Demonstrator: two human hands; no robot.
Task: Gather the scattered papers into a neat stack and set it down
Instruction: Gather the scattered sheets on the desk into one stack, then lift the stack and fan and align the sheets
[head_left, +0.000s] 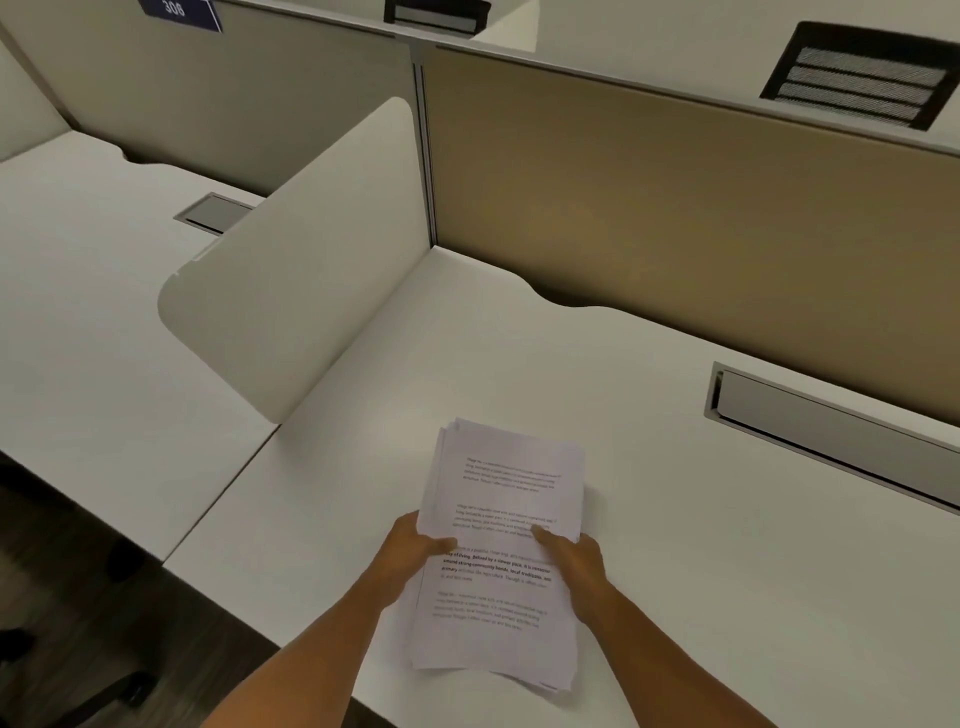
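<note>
A stack of white printed paper sheets (501, 551) was held over a white laminate desk (675, 519), gripped from both sides. The left hand (410, 545) was closed on the stack's left edge, thumb laid across the top sheet; the right hand (571, 558) was closed on the right edge, its thumb likewise on top. The sheets were roughly aligned, though several corners were fanned out at the far left end (whether the near end touched the desk could not be told). A grey rectangular cable hatch (831, 431) was set into the desk to the right, a tan fabric partition panel (675, 208) stood behind, and a white rounded divider (311, 270) stood to the left.
</note>
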